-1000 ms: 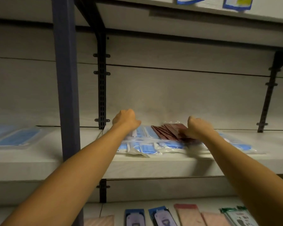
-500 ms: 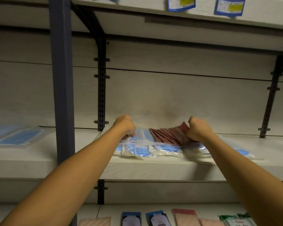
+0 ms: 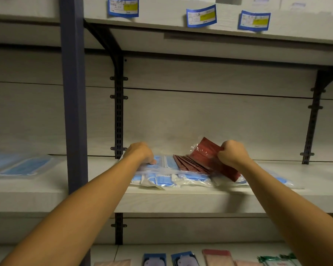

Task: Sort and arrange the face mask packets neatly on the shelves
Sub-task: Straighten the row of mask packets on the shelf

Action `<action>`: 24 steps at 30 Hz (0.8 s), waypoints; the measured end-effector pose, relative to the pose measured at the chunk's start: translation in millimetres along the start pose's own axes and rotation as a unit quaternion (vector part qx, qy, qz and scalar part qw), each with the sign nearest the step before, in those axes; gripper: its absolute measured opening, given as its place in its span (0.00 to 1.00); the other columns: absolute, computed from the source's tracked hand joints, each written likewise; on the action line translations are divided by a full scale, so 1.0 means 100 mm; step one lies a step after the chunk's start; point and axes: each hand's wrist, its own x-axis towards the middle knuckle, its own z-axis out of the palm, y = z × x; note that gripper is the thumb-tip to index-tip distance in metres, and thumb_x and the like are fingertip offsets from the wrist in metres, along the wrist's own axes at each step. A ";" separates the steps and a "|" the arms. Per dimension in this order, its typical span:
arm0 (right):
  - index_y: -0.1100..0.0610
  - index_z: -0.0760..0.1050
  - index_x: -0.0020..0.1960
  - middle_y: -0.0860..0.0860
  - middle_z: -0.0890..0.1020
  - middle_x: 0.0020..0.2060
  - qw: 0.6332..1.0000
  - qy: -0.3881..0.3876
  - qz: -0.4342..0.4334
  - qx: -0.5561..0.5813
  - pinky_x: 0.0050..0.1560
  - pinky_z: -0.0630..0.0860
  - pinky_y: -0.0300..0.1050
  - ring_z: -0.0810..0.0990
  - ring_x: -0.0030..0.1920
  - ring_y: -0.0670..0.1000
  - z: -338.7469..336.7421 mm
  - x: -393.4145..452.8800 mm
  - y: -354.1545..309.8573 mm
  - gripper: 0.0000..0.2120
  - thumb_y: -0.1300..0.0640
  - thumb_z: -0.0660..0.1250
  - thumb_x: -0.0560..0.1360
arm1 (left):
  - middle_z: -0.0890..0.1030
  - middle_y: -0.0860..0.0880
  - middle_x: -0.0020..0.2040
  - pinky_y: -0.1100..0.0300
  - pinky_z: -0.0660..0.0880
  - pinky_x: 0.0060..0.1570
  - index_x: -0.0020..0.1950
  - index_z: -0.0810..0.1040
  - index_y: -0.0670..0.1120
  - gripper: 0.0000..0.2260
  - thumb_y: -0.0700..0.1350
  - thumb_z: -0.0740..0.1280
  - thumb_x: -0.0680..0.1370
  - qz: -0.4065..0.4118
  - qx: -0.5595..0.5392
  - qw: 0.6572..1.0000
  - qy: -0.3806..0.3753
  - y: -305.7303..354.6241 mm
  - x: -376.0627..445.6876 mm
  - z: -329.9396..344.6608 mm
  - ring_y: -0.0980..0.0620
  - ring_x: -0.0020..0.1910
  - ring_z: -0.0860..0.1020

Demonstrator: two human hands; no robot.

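Observation:
On the middle shelf [image 3: 181, 200] lies a heap of clear packets of blue face masks [image 3: 161, 179]. On top of them sits a fanned row of dark red mask packets [image 3: 192, 164]. My right hand [image 3: 232, 153] grips one dark red packet [image 3: 206, 152] by its near edge and holds it tilted up off the row. My left hand [image 3: 140, 153] rests on the blue packets at the left end of the heap, its fingers hidden behind the knuckles.
More blue mask packets [image 3: 23, 166] lie on the shelf section left of the blue upright post [image 3: 73, 104]. The lower shelf holds blue, pink and green packets [image 3: 217, 257]. Blue price labels [image 3: 201, 16] hang from the top shelf's edge. Black brackets [image 3: 313, 120] flank the bay.
My right hand has lifted a dark red packet up off the fanned row, tilting it upright. The left hand stays on the blue packets. The view has tilted upward.

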 end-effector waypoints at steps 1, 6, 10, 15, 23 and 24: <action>0.65 0.80 0.45 0.60 0.81 0.40 1.000 0.009 0.002 0.015 0.36 0.74 0.46 0.77 0.38 0.59 -0.02 -0.02 0.00 0.09 0.62 0.64 0.70 | 0.79 0.42 0.63 0.51 0.78 0.58 0.65 0.76 0.41 0.27 0.56 0.76 0.74 0.002 0.004 1.000 0.001 0.00 0.00 -0.03 0.41 0.60 0.78; 0.61 0.81 0.44 0.57 0.82 0.38 0.995 0.022 -0.010 0.099 0.38 0.76 0.45 0.79 0.40 0.56 -0.10 -0.10 -0.08 0.07 0.62 0.66 0.70 | 0.77 0.43 0.50 0.55 0.75 0.45 0.53 0.75 0.40 0.15 0.44 0.77 0.74 0.005 -0.046 0.998 0.042 -0.03 -0.08 -0.12 0.43 0.49 0.77; 0.58 0.81 0.44 0.56 0.83 0.38 0.972 0.027 0.000 0.235 0.39 0.77 0.44 0.80 0.39 0.55 -0.10 -0.10 -0.18 0.02 0.60 0.71 0.72 | 0.73 0.46 0.40 0.58 0.69 0.33 0.38 0.69 0.42 0.09 0.34 0.67 0.73 0.006 -0.217 0.968 0.123 -0.02 -0.14 -0.18 0.48 0.36 0.74; 0.59 0.82 0.49 0.59 0.85 0.43 0.909 -0.041 0.013 0.415 0.49 0.82 0.58 0.82 0.40 0.57 -0.06 -0.10 -0.31 0.05 0.59 0.74 0.75 | 0.67 0.50 0.32 0.63 0.63 0.30 0.32 0.65 0.48 0.15 0.32 0.67 0.70 0.048 -0.403 0.903 0.142 0.01 -0.34 -0.32 0.49 0.29 0.67; 0.62 0.83 0.54 0.56 0.84 0.40 0.846 -0.076 -0.023 0.527 0.45 0.80 0.51 0.80 0.37 0.54 -0.02 -0.33 -0.51 0.07 0.63 0.73 0.76 | 0.80 0.54 0.52 0.59 0.82 0.38 0.67 0.74 0.49 0.22 0.33 0.71 0.76 0.117 -0.487 0.844 0.191 -0.21 -0.77 -0.49 0.56 0.45 0.80; 0.62 0.83 0.51 0.55 0.84 0.39 0.844 -0.077 -0.030 0.530 0.43 0.79 0.50 0.80 0.37 0.54 -0.01 -0.35 -0.54 0.05 0.62 0.73 0.76 | 0.80 0.55 0.50 0.61 0.82 0.37 0.65 0.74 0.49 0.21 0.33 0.71 0.76 0.126 -0.500 0.833 0.199 -0.25 -0.85 -0.50 0.58 0.45 0.80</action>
